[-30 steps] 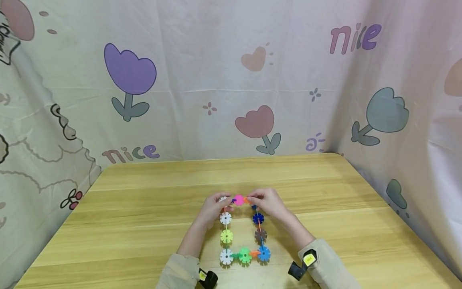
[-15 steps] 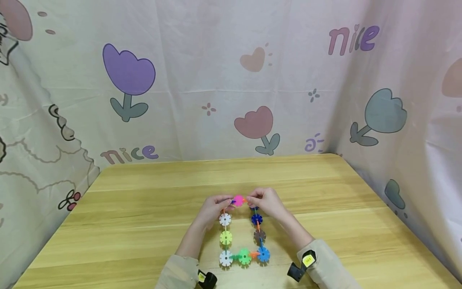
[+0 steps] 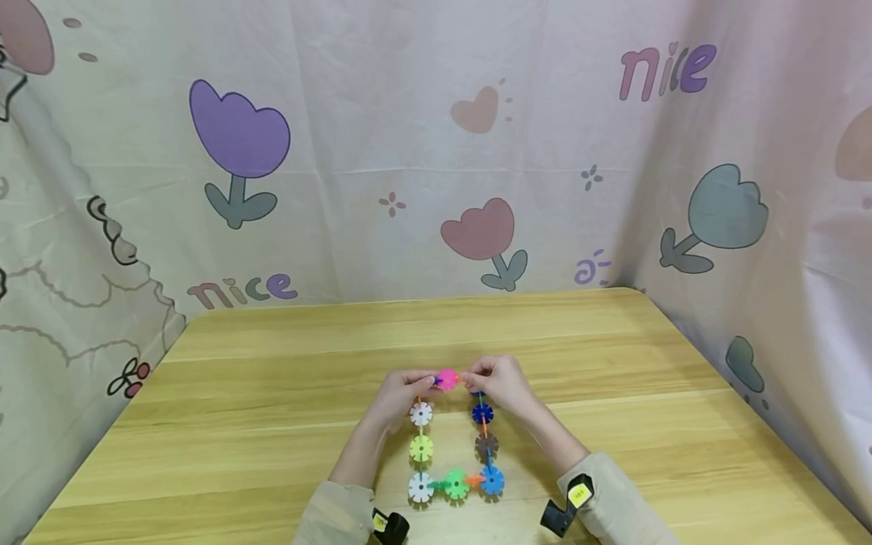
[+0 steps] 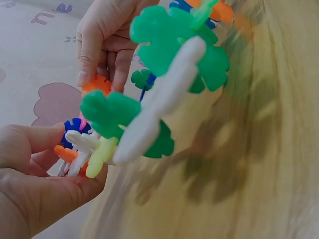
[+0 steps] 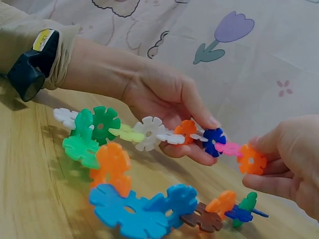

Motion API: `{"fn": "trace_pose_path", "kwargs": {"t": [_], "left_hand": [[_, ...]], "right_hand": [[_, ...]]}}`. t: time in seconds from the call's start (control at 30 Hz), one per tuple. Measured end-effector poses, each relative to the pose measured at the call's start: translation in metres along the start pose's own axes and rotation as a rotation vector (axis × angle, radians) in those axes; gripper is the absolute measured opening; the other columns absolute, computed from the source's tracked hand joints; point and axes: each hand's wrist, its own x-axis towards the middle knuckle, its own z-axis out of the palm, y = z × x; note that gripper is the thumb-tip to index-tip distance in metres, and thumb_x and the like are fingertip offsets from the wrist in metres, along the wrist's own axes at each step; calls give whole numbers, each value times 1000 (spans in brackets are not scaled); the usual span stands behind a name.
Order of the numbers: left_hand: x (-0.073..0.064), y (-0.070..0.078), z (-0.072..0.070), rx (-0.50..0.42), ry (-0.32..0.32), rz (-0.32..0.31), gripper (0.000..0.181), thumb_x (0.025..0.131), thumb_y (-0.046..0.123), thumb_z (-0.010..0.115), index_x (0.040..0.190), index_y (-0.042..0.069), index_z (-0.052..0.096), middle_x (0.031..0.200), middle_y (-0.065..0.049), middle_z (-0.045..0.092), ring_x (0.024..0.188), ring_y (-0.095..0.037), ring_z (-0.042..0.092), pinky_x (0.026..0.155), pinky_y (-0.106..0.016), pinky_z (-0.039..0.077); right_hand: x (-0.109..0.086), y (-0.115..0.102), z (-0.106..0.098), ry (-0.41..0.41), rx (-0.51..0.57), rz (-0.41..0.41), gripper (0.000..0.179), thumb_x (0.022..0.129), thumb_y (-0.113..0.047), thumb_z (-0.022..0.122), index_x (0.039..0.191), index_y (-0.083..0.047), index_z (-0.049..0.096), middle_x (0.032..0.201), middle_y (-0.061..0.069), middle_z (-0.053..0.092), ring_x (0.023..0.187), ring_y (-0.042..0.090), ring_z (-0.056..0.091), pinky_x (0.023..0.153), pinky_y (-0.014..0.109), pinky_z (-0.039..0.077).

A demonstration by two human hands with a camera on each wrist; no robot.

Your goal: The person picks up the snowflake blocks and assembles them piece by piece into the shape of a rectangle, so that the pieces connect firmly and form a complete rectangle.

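A chain of notched plastic snowflake discs forms a near-rectangle in the head view, its near side holding a light green disc (image 3: pixel 456 484) and a light blue disc (image 3: pixel 492 481). My left hand (image 3: pixel 397 397) is at the far left corner, thumb and fingers pinching a dark blue snowflake disc (image 5: pixel 214 142). Joined to that is a pink disc (image 3: pixel 446 379), then an orange snowflake disc (image 5: pixel 252 159) that my right hand (image 3: pixel 502 382) pinches. In the right wrist view, the chain's other end, with a small green disc (image 5: pixel 247 201), stands apart from the orange one.
The wood-grain table (image 3: pixel 286 393) extends around the chain on all sides. Behind and beside it hangs a printed cloth (image 3: pixel 381 113). Black wrist cameras are strapped on at the left cuff (image 3: pixel 391 526) and right cuff (image 3: pixel 567 507).
Both hands keep their places at the far side. The pink disc has tilted a little, and a white disc by the left hand no longer shows. The head view has shifted slightly.
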Motion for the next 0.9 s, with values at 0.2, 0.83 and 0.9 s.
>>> {"fn": "trace_pose_path", "kwargs": {"t": [0.2, 0.83, 0.9], "left_hand": [[2, 2, -2, 13, -28, -2, 27, 95, 7, 50, 114, -10, 59, 107, -22, 63, 95, -34, 62, 78, -35, 51], [1, 0, -5, -83, -87, -20, 33, 89, 7, 58, 119, -8, 56, 103, -13, 63, 86, -26, 62, 67, -28, 53], [2, 0, -5, -80, -81, -20, 33, 90, 8, 58, 119, -8, 56, 100, -13, 64, 84, -24, 62, 67, -28, 53]], "right_hand": [[2, 0, 1, -7, -11, -10, 10, 83, -9, 68, 76, -3, 70, 67, 3, 66, 59, 15, 64, 55, 26, 52], [4, 3, -6, -24, 6, 39, 16, 87, -18, 66, 91, -3, 68, 77, 3, 65, 67, 19, 62, 58, 30, 52], [5, 6, -10, -1, -19, 45, 17, 88, -18, 64, 95, -3, 67, 80, 2, 65, 71, 16, 60, 61, 28, 50]]}}
